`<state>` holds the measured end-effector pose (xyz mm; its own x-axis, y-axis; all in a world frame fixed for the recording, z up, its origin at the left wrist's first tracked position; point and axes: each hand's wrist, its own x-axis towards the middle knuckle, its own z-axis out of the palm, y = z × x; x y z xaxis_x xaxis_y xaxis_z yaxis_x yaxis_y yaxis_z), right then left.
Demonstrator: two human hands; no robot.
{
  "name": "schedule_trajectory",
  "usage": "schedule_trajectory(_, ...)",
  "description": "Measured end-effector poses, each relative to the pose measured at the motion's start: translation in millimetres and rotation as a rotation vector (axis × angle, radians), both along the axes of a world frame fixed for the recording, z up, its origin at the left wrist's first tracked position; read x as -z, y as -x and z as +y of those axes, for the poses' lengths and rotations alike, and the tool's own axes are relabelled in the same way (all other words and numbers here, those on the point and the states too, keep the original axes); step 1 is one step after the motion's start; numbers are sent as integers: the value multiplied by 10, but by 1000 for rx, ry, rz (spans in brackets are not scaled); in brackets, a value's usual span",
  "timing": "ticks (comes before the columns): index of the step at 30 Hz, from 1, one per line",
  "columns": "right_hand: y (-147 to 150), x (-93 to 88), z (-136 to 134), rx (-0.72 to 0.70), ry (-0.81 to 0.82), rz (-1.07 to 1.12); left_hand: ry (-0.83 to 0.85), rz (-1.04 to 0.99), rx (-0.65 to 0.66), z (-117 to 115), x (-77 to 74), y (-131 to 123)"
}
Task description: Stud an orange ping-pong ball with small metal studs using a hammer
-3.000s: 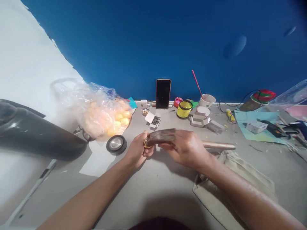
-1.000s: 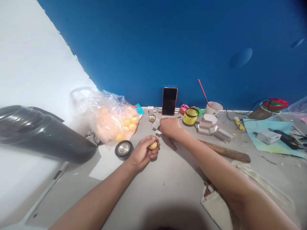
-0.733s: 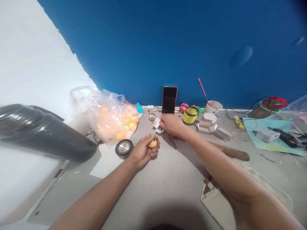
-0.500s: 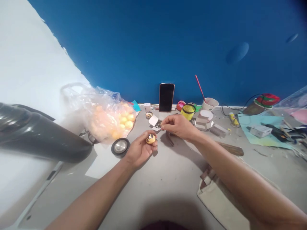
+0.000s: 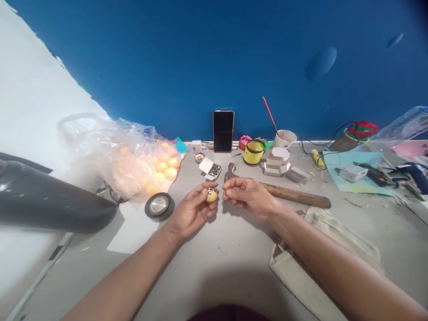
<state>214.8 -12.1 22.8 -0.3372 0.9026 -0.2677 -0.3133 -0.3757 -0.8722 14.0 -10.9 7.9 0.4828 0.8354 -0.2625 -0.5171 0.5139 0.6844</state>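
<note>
My left hand [image 5: 191, 209] holds a small orange-yellow ball [image 5: 211, 195] between thumb and fingers; dark and shiny studs dot its upper side. Just right of it, my right hand [image 5: 245, 196] is closed in a pinch, fingertips close to the ball. Whatever may be in that pinch is too small to make out. Beyond my hands stands an open white box [image 5: 210, 169] full of small shiny metal pieces, perhaps tacks. A hammer [image 5: 297, 195] with a wooden handle lies behind my right hand, partly covered by it.
At left are a clear bag of orange balls [image 5: 163, 167], a dark cylinder [image 5: 53, 196] and a round lid [image 5: 158, 206]. A phone [image 5: 223, 131] leans on the wall. Rightward stand a yellow tape roll [image 5: 254, 152], a paper cup [image 5: 285, 138] and a cloth bag [image 5: 310, 267].
My right hand has moved from the box of metal pieces back towards me, beside the ball. The hammer head and the box are now uncovered. The view has shifted slightly right.
</note>
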Motion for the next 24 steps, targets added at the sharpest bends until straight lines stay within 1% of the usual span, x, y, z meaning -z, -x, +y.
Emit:
schedule_trajectory(2,26,10,-18,-6,15,23,-22,34,-9,6,-16,5)
schedule_trajectory(6,66,42,-53,-17,-12,63,-83,91,-42,1,-30,9)
schedule_trajectory(11,77,55,-66,-22,-45,21,-219,195,-60,-10,-13,-5)
schedule_trajectory(14,86,57,-65,26,-1,0,-298,283,-99,-9,-4,-5)
schedule_trajectory(17,93,65,-60,60,41,-14,-336,341,-115,-17,-22,-5)
schedule_trajectory(21,94,67,-58,50,40,-40,-396,399,-133,-41,-55,-11)
schedule_trajectory(24,96,63,-63,47,36,-51,-436,445,-136,-56,-51,-11)
